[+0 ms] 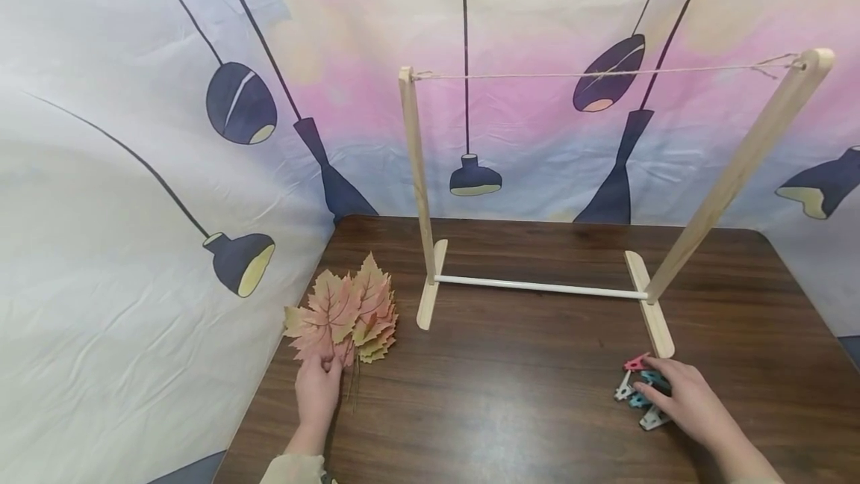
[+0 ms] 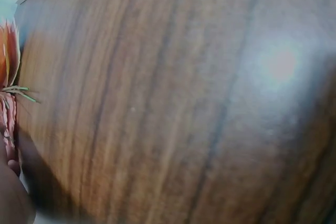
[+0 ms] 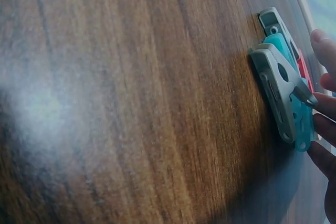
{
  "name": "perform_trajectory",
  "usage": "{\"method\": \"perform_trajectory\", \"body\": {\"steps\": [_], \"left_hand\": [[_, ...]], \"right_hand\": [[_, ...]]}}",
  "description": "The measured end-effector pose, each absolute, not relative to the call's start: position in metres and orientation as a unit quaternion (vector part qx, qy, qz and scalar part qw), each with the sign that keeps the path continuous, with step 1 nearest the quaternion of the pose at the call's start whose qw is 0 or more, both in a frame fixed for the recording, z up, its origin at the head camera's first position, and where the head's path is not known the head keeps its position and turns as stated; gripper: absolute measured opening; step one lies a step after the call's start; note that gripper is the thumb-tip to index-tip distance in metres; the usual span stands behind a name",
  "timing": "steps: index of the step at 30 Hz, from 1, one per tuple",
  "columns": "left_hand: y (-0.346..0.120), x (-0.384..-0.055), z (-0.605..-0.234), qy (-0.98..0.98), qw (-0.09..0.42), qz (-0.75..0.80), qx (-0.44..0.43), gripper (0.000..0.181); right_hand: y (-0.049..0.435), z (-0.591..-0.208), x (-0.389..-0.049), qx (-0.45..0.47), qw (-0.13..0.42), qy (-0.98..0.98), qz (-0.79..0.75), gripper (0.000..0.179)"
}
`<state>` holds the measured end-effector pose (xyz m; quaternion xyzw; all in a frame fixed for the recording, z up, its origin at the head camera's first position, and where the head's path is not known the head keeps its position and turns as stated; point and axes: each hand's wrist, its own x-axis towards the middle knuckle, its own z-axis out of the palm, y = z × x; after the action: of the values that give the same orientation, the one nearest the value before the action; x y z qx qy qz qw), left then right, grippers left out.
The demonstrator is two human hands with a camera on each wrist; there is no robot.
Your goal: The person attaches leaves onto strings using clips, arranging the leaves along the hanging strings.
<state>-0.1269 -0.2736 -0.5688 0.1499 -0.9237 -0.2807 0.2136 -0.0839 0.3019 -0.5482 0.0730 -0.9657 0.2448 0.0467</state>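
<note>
A pile of artificial maple leaves [image 1: 329,308], pink and yellow-green with thin stems, lies at the table's left edge. My left hand [image 1: 318,393] pinches the lower edge of a pink leaf between thumb and fingers. Only a strip of the leaves [image 2: 9,51] shows in the left wrist view. On the right side, my right hand [image 1: 692,402] reaches over a small heap of clothespins [image 1: 653,418], grey, teal and pink. Its index finger touches the pink clothespin [image 1: 634,363], while the thumb lies over the teal ones. In the right wrist view, fingertips meet the side of the grey clothespin [image 3: 275,87].
A wooden frame stands at mid-table: two upright posts [image 1: 418,178] on flat feet, joined low down by a white rod [image 1: 537,286]. A thin string [image 1: 537,75] is tied between the post tops. Behind the brown table [image 1: 510,372] hangs a cloth printed with lamps.
</note>
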Motion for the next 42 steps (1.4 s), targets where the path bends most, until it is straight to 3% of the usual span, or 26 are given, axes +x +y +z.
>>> {"method": "perform_trajectory", "body": {"steps": [5, 14, 21, 31, 42], "left_hand": [[-0.273, -0.127, -0.566, -0.924, 0.206, -0.278, 0.162, 0.01], [-0.272, -0.128, -0.561, -0.914, 0.209, -0.295, 0.183, 0.009], [-0.272, -0.124, -0.558, -0.917, 0.212, -0.27, 0.202, 0.015], [-0.269, -0.118, -0.558, -0.899, 0.158, -0.343, 0.222, 0.024], [-0.264, -0.105, -0.561, -0.892, 0.169, -0.355, 0.223, 0.028]], "right_hand": [[0.3, -0.547, -0.083, 0.072, 0.05, -0.965, 0.247, 0.053], [0.302, -0.546, -0.082, 0.049, 0.003, -0.967, 0.252, 0.06], [0.301, -0.546, -0.082, 0.063, 0.026, -0.964, 0.255, 0.054], [0.301, -0.545, -0.082, 0.068, 0.025, -0.963, 0.258, 0.052], [0.301, -0.547, -0.083, 0.072, 0.035, -0.963, 0.258, 0.05]]}}
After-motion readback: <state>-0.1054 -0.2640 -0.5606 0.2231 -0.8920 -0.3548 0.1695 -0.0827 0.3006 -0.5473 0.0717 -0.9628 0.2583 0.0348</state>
